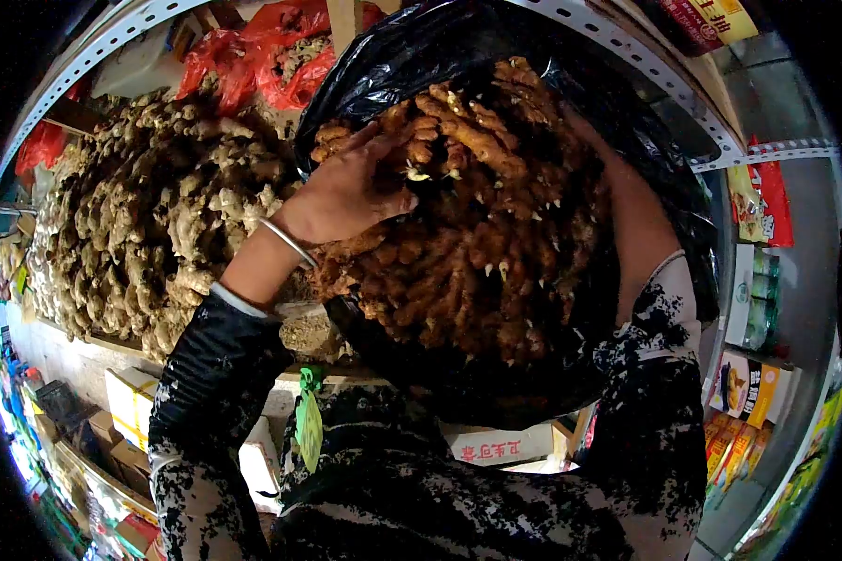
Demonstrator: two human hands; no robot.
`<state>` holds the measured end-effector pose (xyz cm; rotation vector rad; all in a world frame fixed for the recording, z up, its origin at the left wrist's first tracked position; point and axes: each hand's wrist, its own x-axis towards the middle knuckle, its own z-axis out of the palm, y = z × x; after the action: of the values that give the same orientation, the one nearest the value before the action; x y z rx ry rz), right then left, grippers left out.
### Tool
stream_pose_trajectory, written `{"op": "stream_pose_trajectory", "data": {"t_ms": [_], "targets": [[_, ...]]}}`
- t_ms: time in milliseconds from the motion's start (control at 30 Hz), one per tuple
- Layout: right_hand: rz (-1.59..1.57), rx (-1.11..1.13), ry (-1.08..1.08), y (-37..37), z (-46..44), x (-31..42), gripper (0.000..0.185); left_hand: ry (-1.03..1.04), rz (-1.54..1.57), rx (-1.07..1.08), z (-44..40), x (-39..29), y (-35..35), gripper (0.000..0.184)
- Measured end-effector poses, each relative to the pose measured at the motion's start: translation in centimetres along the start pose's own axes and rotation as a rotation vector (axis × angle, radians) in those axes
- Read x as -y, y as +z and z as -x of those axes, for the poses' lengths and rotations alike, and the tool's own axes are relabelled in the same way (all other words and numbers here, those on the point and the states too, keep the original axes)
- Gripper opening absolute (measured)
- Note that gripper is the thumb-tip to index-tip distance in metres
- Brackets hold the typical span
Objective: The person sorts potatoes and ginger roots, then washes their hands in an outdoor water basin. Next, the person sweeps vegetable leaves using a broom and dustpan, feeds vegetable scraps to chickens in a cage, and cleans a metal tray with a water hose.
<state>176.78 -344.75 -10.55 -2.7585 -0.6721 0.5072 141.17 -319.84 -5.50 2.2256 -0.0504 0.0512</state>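
A large mass of reddish-brown ginger [477, 243] with pale sprouting tips sits in a black plastic bag [374, 79]. My left hand [360, 182], with a silver bangle at the wrist, lies on the upper left of this ginger. Its thumb is spread from the fingers, and some fingertips are lost among the roots. On the right side, my right hand [585, 136] reaches down between the ginger and the bag's wall. The fingers of that hand are hidden.
Paler ginger [150, 215] is heaped at the left, with red plastic bags [253, 61] behind it. A perforated metal shelf frame [646, 70] runs at the upper right, near packaged goods [748, 383]. A green bag [309, 425] hangs below the front edge.
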Motion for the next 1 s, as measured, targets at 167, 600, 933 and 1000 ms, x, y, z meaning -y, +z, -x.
{"op": "stream_pose_trajectory", "data": {"t_ms": [167,600,933,1000], "targets": [[0.018,-0.051,-0.022,-3.1,1.1,1.4,0.056,0.042,-0.086,-0.025,0.1,0.7,0.6,0.059],[0.207,0.002,0.143,-9.4,15.3,9.8,0.052,0.001,-0.138,0.028,0.4,-1.3,-0.5,0.062],[0.411,-0.279,0.246,-4.4,29.5,13.1,0.042,0.084,-0.196,-0.001,-0.5,0.8,0.4,0.064],[0.425,-0.16,0.269,-1.1,30.2,12.7,0.049,0.089,-0.208,-0.037,-0.8,1.7,1.2,0.064]]}}
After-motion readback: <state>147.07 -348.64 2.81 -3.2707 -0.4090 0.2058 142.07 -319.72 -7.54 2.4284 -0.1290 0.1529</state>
